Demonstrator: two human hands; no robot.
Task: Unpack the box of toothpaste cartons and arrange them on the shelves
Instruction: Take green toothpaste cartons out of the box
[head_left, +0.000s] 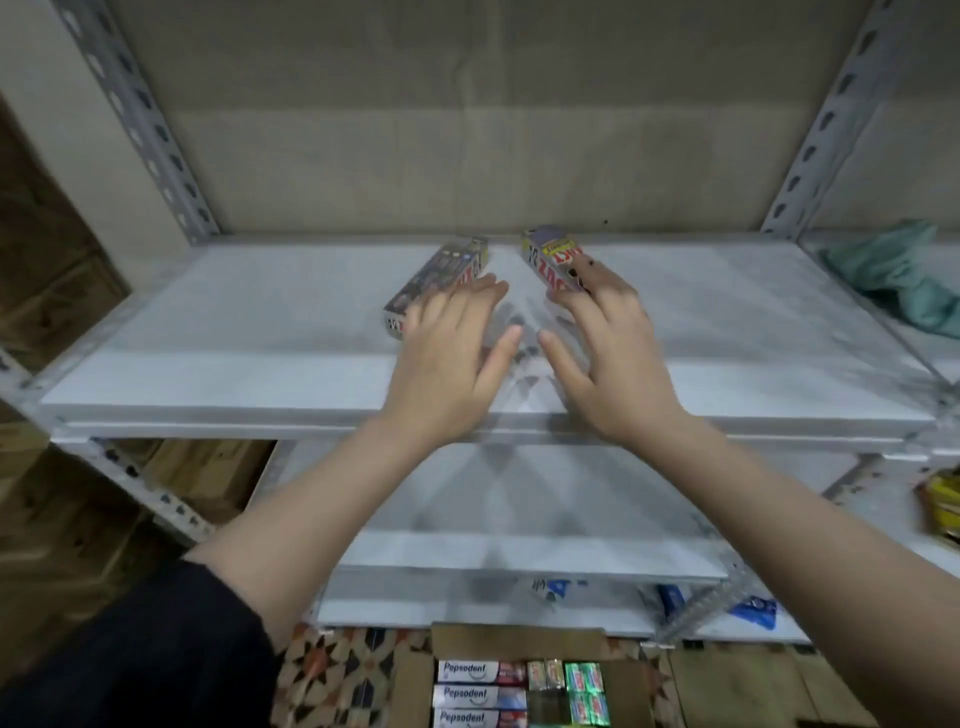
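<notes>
- Left hand (451, 353) reaches forward, palm down, fingers (467, 299) straight and together, thumb spread inward.
- Right hand (608, 345) mirrors it (thumb also splayed), fingers loosely extended.
- Both forearms bare; a dark sleeve (156, 654) covers the left upper arm.

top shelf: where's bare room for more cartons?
Top shelf is bare left of the left carton to the post, and right of the right carton toward the teal cloth. Crowded centre: left hand and right hand on the cartons.
</notes>
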